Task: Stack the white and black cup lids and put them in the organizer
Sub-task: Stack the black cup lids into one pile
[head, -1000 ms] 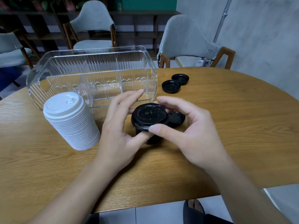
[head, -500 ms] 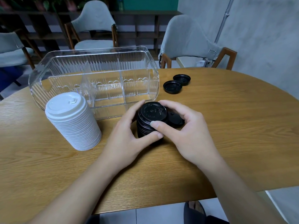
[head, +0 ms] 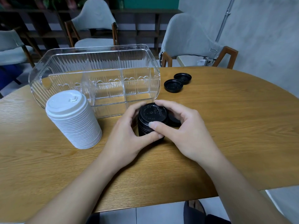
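l hand + r hand | fingers curled, both grasping black lid stack | on table

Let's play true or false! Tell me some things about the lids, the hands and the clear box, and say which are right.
1. Both hands hold the black stack. True.
2. The white stack is inside the organizer. False: it stands on the table in front of it.
3. Two black lids lie loose right of the organizer. True.
4. The left hand is holding a white lid. False: it grips the black stack, like the right hand.
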`<move>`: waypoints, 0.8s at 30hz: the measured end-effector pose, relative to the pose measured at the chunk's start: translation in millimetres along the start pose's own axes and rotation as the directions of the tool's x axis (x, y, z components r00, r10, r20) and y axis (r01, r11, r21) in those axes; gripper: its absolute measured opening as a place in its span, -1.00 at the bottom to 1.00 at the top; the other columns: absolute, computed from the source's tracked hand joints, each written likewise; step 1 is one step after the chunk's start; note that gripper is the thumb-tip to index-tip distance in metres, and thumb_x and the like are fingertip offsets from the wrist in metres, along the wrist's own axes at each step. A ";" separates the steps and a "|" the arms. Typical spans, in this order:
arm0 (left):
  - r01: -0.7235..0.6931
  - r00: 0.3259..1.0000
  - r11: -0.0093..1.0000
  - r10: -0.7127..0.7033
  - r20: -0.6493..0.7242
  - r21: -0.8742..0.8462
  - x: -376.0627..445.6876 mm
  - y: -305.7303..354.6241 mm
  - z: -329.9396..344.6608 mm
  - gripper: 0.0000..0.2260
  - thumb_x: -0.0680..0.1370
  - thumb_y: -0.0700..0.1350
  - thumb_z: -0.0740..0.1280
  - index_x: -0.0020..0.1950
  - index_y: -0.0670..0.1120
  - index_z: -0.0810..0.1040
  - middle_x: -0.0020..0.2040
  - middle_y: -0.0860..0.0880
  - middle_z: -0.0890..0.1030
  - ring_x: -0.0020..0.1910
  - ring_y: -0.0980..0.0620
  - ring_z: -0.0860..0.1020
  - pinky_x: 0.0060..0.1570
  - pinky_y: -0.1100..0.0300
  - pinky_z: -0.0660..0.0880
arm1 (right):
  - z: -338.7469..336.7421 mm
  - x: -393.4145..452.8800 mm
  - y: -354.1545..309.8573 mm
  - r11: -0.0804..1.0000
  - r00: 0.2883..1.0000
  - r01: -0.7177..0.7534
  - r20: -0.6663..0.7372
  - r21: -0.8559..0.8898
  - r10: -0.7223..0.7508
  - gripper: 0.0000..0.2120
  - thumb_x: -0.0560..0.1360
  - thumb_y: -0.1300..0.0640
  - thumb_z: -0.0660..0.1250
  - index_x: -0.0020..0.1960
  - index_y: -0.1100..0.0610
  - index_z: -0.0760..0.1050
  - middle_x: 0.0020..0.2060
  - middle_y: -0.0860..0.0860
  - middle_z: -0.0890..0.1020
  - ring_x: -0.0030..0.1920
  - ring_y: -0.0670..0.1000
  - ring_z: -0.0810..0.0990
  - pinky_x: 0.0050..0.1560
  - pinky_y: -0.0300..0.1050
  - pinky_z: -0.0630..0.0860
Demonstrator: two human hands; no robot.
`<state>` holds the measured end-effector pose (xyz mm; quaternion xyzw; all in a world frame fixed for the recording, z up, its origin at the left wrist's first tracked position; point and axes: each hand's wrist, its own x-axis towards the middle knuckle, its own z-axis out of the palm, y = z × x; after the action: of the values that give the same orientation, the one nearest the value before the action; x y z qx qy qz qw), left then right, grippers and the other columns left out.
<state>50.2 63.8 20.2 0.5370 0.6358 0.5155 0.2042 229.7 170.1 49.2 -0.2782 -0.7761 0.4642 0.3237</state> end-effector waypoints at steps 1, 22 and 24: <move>0.011 1.000 1.000 -0.011 -0.002 0.002 -0.1 0.1 0.3 -0.15 0.43 0.08 0.73 0.65 0.10 0.44 0.43 0.24 0.66 0.47 0.20 0.59 0.54 0.02 0.50 | -0.4 0.1 -0.3 1.000 1.000 -0.007 0.002 -0.003 0.007 -0.42 0.49 -0.04 0.66 0.48 -0.16 0.61 0.30 -0.23 0.71 0.37 -0.15 0.66 0.45 0.00 0.57; 0.027 0.999 1.000 -0.027 -0.020 -0.007 -2.3 4.0 0.7 -0.21 0.42 0.10 0.73 0.58 0.17 0.47 0.42 0.27 0.64 0.46 0.21 0.59 0.54 -0.01 0.51 | -19.1 0.2 15.7 0.920 0.962 -0.091 -0.272 -0.381 -0.018 -0.76 0.63 -0.11 0.49 0.25 -0.07 0.72 0.10 -0.22 0.72 0.17 -0.16 0.64 0.30 -0.01 0.55; 0.031 0.999 0.999 -0.032 -0.014 -0.017 -2.6 4.9 -0.3 -0.19 0.40 0.16 0.72 0.59 0.21 0.46 0.44 0.27 0.63 0.49 0.19 0.58 0.56 -0.04 0.49 | -20.8 1.9 29.7 0.831 0.971 -0.095 -0.235 -0.548 -0.044 -0.75 0.59 -0.13 0.53 0.23 -0.08 0.73 0.13 -0.21 0.67 0.21 -0.08 0.56 0.34 0.05 0.44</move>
<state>53.1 60.8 23.8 0.5215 0.6414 0.5212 0.2121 248.3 195.0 30.4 -0.4243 -0.8290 0.1864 0.3131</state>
